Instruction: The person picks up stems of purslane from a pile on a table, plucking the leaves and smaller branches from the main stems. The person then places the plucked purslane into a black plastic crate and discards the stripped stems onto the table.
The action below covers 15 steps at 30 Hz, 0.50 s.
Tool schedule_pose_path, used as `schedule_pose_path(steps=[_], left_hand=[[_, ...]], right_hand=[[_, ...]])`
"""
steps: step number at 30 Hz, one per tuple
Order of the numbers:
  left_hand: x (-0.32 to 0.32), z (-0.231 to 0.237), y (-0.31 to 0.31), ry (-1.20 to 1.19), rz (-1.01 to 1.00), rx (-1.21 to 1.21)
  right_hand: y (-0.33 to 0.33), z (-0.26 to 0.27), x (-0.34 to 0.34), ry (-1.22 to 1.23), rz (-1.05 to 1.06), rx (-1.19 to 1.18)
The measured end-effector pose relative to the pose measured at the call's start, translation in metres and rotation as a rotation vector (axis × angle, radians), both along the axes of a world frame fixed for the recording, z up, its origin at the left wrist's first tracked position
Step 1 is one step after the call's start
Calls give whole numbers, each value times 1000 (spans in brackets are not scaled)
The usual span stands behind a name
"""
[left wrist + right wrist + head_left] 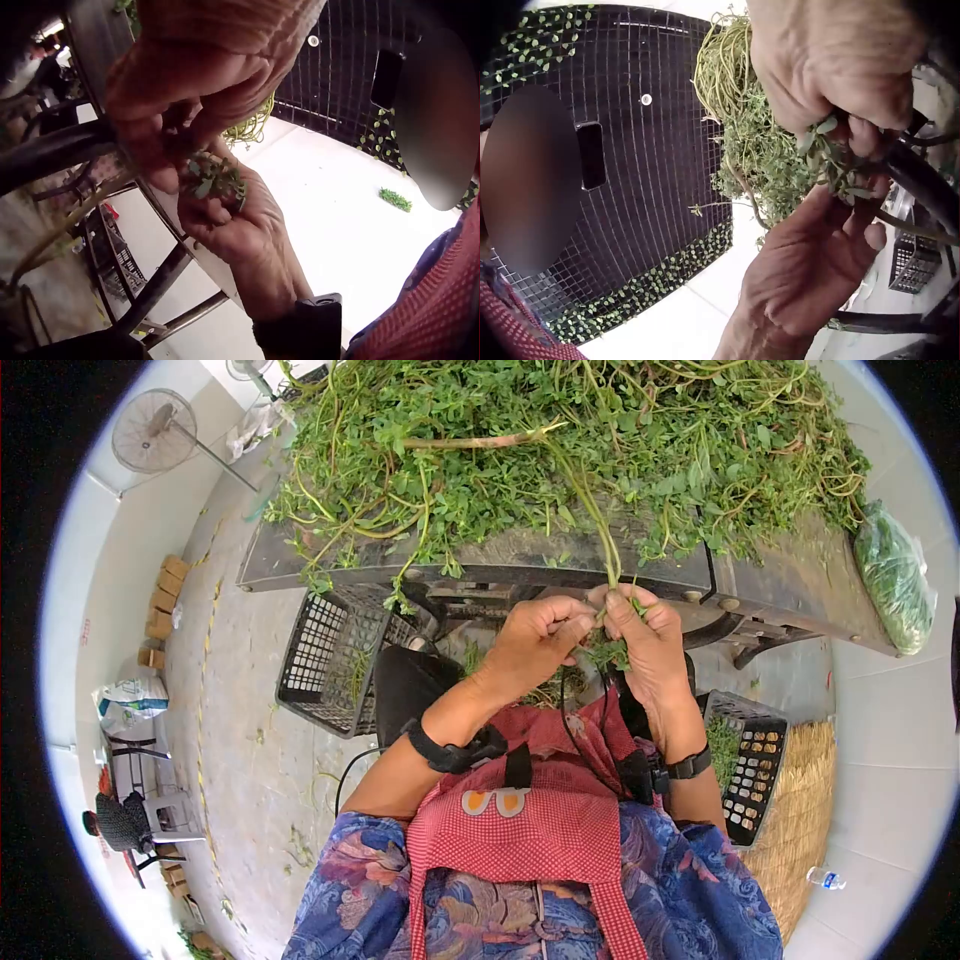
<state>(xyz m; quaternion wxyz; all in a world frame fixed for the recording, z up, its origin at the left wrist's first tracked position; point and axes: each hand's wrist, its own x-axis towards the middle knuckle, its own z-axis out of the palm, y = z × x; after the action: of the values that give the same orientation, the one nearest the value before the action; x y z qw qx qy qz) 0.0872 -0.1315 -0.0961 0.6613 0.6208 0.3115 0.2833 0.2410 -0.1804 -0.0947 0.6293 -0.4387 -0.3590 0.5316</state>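
Observation:
Both hands meet just in front of the table edge over a long leafy green stem (600,540), whose far end runs back to the heap of greens (560,470). My right hand (647,645) grips it, thumb laid along the stalk. From the left, my left hand (538,642) pinches at the same spot with thumb and fingers together. Small leaves (607,653) hang below the fingers. In the left wrist view the leaf tuft (216,180) lies at the right hand's fingers; in the right wrist view, leaves (829,154) show between both hands.
The heap covers most of the dark table (490,550). A black crate (335,660) stands on the floor at left, and another crate (745,760) holding greens at right. A bag of greens (893,575) hangs by the table's right end. A fan (155,430) is far left.

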Motion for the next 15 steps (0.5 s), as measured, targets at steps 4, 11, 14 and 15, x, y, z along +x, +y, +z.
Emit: schedule_pose_path(steps=[4, 11, 14, 15], left_hand=[[-5, 15, 13, -15, 67, 47], [11, 30, 27, -93, 3, -27], [11, 29, 29, -200, 34, -58], [9, 29, 29, -218, 51, -109]], right_hand=[[2, -3, 5, -37, 66, -3], [0, -4, 1, -59, 173, 33], [-2, -11, 2, 36, 79, 28], [-4, -12, 1, 36, 81, 26]])
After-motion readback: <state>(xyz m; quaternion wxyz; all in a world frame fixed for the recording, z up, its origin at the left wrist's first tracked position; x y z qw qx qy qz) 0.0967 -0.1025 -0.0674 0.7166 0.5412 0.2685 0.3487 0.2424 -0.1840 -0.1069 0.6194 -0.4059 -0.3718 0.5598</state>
